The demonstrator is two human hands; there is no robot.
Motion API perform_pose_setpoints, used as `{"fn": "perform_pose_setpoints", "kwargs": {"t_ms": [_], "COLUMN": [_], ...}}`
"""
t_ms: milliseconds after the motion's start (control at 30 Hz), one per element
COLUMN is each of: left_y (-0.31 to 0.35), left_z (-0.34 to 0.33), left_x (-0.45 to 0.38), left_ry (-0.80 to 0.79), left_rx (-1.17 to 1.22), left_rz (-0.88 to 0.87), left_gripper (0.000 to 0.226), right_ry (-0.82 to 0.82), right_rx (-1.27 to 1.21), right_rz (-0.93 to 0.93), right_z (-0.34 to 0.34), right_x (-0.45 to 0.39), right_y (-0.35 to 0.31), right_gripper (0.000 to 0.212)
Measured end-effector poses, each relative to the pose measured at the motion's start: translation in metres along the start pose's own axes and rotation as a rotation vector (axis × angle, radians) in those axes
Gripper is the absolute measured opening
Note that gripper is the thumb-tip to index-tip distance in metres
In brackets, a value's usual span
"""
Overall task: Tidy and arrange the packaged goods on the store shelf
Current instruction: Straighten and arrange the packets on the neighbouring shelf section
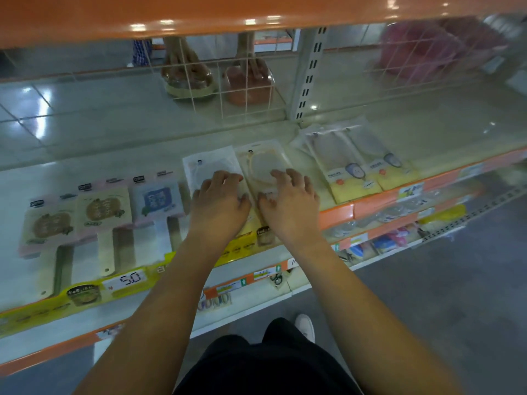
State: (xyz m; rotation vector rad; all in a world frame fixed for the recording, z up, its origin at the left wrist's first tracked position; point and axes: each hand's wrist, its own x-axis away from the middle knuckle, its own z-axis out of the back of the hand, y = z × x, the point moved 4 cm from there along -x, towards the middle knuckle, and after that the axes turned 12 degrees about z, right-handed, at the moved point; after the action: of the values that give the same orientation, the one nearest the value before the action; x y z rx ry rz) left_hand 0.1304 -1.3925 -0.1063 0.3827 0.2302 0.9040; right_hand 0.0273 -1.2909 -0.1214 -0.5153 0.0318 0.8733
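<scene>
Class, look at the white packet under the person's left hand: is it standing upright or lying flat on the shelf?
Lying flat. The white packet faces up on the shelf, left hand resting on it.

Dim, greenish indoor light; overhead lamps glare as white spots on the glossy orange shelf edge point(199, 15) above and on the floor tiles point(37, 101) behind. Wide-angle bending curves the shelf lines, and the far right corner and packages are smeared soft
</scene>
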Motion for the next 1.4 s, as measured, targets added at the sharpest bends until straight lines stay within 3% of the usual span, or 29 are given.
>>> {"fn": "perform_pose_setpoints", "kwargs": {"t_ms": [633, 933, 1133, 1400], "left_y": [0.146, 0.165, 0.170, 0.176], "left_z": [-0.078, -0.088, -0.088, -0.089], "left_x": [-0.019, -0.017, -0.018, -0.020], "left_ry": [-0.077, -0.019, -0.001, -0.021], "left_rx": [-0.092, -0.113, -0.132, -0.123], "left_rz": [0.039, 0.129, 0.114, 0.076], "left_gripper": [0.041, 0.041, 0.040, 0.039], "right_ry": [-0.019, -0.123, -0.220, -0.224], "right_rx": [0.042, 0.042, 0.060, 0.189], "right_rz": [0.017, 0.088, 0.063, 0.090], "right_z": [0.053, 0.054, 0.051, 0.050], "right_x": [-0.037, -0.057, -0.064, -0.064], "right_y": [0.152, 0.173, 0.175, 0.179], "right_gripper": [0.058, 0.064, 0.065, 0.064]}}
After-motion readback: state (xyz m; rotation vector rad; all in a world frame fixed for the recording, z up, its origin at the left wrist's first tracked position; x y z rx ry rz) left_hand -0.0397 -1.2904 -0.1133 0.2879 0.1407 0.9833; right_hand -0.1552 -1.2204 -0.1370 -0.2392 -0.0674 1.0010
